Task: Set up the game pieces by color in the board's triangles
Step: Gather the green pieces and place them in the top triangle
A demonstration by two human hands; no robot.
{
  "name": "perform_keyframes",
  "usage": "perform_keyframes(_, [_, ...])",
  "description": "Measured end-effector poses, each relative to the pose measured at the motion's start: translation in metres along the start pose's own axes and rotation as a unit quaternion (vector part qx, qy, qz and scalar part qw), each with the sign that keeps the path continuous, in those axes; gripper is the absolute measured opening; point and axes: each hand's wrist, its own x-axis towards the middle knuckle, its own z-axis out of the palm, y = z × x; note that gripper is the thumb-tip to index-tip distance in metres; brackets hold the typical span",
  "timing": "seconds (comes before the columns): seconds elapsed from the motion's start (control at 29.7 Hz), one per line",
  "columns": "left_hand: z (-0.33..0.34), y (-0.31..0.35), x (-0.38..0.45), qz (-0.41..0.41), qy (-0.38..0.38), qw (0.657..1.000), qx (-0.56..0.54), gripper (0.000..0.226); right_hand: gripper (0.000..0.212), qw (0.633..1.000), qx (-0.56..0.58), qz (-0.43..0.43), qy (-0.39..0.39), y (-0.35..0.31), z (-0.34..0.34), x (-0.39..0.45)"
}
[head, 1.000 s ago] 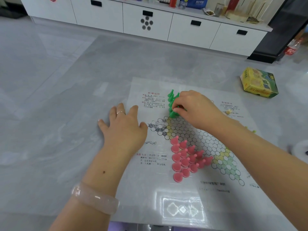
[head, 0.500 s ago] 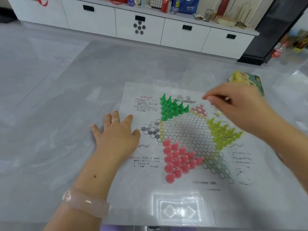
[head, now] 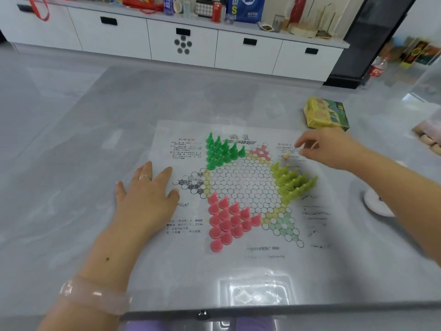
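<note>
Progress looks well past halfway to me. Three of the triangles on the paper board (head: 241, 185) are filled by colour: the dark green pieces (head: 220, 151) stand packed in the far-left triangle, the pink pieces (head: 226, 220) fill the near-left one, and the yellow-green pieces (head: 293, 181) sit in the right-hand one. Three triangles show bare printed circles — the small pink-tinted one at the far top, the black-printed one at the left beside my left hand (head: 145, 194), and the pale green one at the near right.

My left hand lies flat with fingers spread, resting on the table (head: 71, 139) and overlapping the sheet's left edge; I judge it is steadying the paper. My right hand (head: 331, 146) hovers over the sheet's far-right corner, fingers curled and drawn toward the thumb above a small pale piece (head: 286, 156) lying on the printed text. It is blurred, and I cannot tell whether the fingertips hold anything or only reach for that piece.

Beyond the hand lies a yellow-and-green box (head: 325, 113), probably the game's packaging. I see no further heap of loose pieces on the sheet — so whether the empty triangles are meant to be filled, I cannot say.
</note>
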Motion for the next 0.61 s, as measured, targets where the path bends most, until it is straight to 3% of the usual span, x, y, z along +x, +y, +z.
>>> perform_keyframes(0.17, [0.000, -0.001, 0.006, 0.006, -0.008, 1.000, 0.016, 0.055, 0.019, 0.998, -0.050, -0.012, -0.032, -0.009, 0.025, 0.034])
perform_keyframes(0.3, [0.001, -0.001, 0.007, 0.005, -0.014, 1.000, 0.019, 0.055, 0.015, 0.998, -0.052, -0.018, -0.004, -0.013, 0.024, 0.032])
perform_keyframes(0.37, [0.001, -0.001, 0.007, 0.007, -0.019, 1.000, 0.021, 0.055, 0.015, 0.998, 0.001, -0.052, 0.029, -0.028, 0.017, 0.025])
perform_keyframes(0.44, [0.000, -0.001, 0.007, 0.010, -0.022, 0.999, 0.022, 0.055, 0.013, 0.994, 0.042, -0.101, 0.010, -0.052, 0.018, 0.013])
perform_keyframes(0.61, [0.001, -0.002, 0.007, 0.014, -0.027, 0.999, 0.033, 0.055, 0.005, 0.979, -0.042, -0.192, -0.057, -0.078, 0.047, -0.002])
